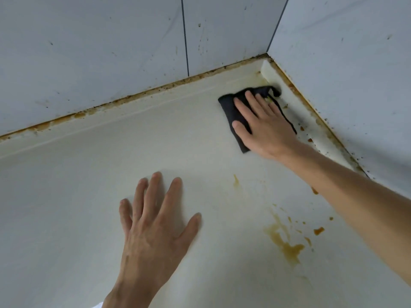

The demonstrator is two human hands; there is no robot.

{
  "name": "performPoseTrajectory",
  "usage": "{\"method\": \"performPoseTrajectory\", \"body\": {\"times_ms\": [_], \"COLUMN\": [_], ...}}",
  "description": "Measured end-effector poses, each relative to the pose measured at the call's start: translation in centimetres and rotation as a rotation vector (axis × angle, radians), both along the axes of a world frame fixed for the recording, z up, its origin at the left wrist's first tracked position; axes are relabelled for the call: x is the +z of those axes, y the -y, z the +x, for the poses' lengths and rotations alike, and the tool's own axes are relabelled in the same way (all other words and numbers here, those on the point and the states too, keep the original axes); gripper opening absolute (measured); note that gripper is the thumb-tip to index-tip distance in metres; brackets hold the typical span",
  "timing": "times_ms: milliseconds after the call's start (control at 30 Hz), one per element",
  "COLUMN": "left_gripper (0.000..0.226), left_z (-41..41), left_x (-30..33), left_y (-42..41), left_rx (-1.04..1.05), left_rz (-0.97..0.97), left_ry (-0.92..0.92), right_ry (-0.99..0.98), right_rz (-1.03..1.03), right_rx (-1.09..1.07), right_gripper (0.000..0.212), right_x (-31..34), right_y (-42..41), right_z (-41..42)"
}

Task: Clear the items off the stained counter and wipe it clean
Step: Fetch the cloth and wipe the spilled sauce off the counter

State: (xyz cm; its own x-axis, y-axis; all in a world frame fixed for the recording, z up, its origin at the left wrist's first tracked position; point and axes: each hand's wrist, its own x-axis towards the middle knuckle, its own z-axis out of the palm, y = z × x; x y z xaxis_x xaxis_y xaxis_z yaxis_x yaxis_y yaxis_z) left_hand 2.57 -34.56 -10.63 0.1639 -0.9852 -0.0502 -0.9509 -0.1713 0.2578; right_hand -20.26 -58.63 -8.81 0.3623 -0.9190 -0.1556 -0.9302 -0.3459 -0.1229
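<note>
A pale counter (89, 185) fills the view, meeting tiled walls in a corner at the upper right. My right hand (264, 123) lies flat on a black cloth (231, 110), pressing it on the counter close to that corner. My left hand (153, 227) rests flat on the counter in the lower middle, fingers spread, holding nothing. A brown stain (287, 245) marks the counter at the lower right, below my right forearm, with small orange specks (318, 230) beside it.
Grey wall tiles (100, 52) stand behind and to the right, spattered with dark spots. Brown grime runs along the seam (133, 96) between counter and wall, and along the right-hand raised edge (311, 127).
</note>
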Motion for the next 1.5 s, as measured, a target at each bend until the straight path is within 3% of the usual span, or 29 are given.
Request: {"method": "performPoseTrajectory", "body": {"times_ms": [233, 400, 600, 767, 933, 1133, 1300, 1500], "left_gripper": [0.076, 0.077, 0.077, 0.077, 0.079, 0.08, 0.079, 0.079], "left_z": [-0.1, -0.2, -0.1, 0.0, 0.0, 0.1, 0.0, 0.0], "left_x": [0.5, 1.1, 0.5, 0.1, 0.1, 0.1, 0.4, 1.0], "left_y": [0.0, 0.1, 0.1, 0.1, 0.0, 0.0, 0.0, 0.0], "left_rx": [0.006, 0.007, -0.009, -0.007, -0.001, -0.006, -0.009, -0.011], "left_rz": [0.014, 0.043, 0.024, 0.019, 0.009, 0.009, 0.024, 0.047], "left_ry": [-0.021, -0.02, 0.0, 0.008, -0.007, -0.01, -0.01, -0.045], "right_ry": [0.053, 0.053, 0.004, 0.021, 0.045, 0.043, 0.012, 0.053], "right_rz": [-0.008, -0.01, -0.013, 0.017, 0.029, -0.035, -0.027, -0.111], "right_rx": [-0.077, -0.176, -0.077, -0.004, -0.073, -0.176, -0.008, 0.073], "right_gripper": [0.067, 0.067, 0.07, 0.067, 0.067, 0.067, 0.067, 0.06], "right_x": [-0.7, -0.3, -0.4, -0.4, -0.6, -0.8, -0.7, 1.6], "right_y": [5.1, 0.0, -8.2, -1.1, 4.5, -2.7, -10.7, -8.1], "right_z": [0.5, -0.3, -2.2, -0.6, -0.3, -0.9, -2.0, -2.7]}}
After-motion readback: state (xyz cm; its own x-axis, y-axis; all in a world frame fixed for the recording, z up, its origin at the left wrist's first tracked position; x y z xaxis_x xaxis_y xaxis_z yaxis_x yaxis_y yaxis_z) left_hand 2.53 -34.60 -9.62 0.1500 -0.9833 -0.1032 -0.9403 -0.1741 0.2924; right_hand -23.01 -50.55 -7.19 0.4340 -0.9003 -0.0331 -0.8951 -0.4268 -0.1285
